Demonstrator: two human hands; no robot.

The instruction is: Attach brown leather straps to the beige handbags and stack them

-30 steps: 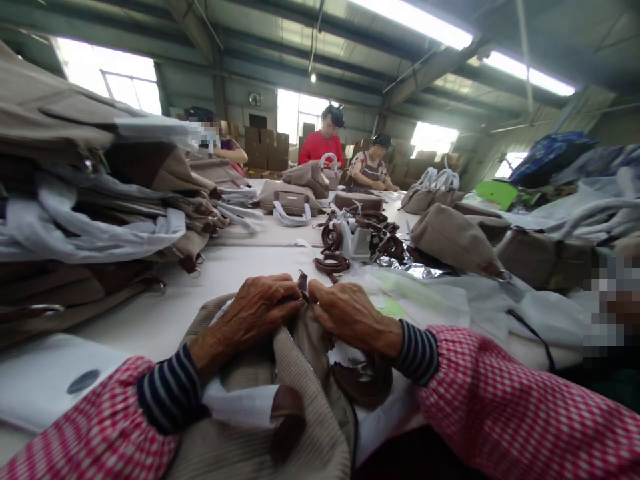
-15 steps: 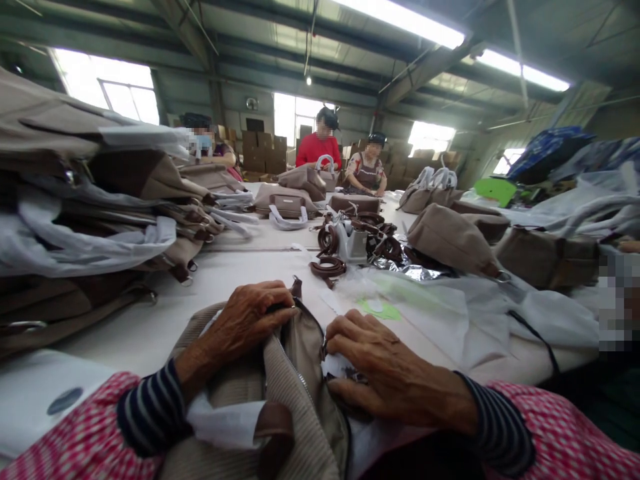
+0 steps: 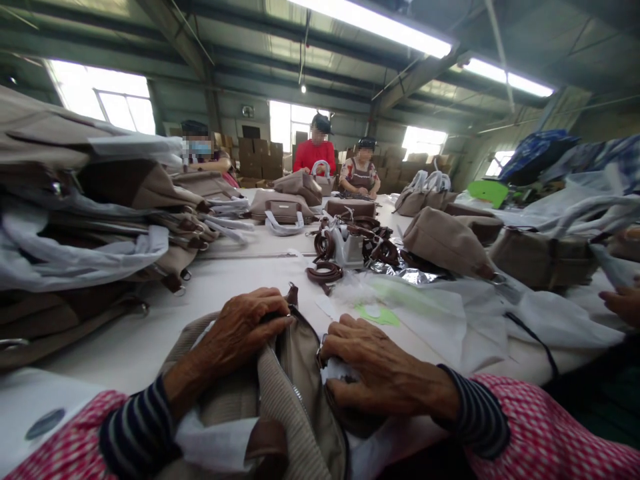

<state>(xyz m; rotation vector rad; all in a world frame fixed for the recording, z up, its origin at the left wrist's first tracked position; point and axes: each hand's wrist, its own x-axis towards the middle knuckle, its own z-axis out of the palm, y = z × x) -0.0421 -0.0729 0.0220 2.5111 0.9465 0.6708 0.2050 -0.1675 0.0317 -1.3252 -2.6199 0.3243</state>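
Observation:
A beige fabric bag (image 3: 295, 393) with brown trim lies right in front of me on the white table (image 3: 150, 333). My left hand (image 3: 245, 327) is closed on the bag's open zipper edge and holds it up. My right hand (image 3: 370, 373) rests with curled fingers on white paper and a brown strap (image 3: 350, 417) at the bag's mouth; what it grips is hidden. Both sleeves are pink check over striped cuffs.
A tall stack of beige bags (image 3: 90, 220) fills the left. Coiled brown straps (image 3: 325, 270) and a tape holder (image 3: 350, 247) sit mid-table, white plastic sheets (image 3: 450, 313) to the right. More bags (image 3: 445, 243) lie beyond. Three people work at the far end; another person's hand (image 3: 623, 303) shows at the right edge.
My hands have parted: the right one dropped from the zipper pull down to the paper and strap at the bag's mouth. The left keeps hold of the zipper edge.

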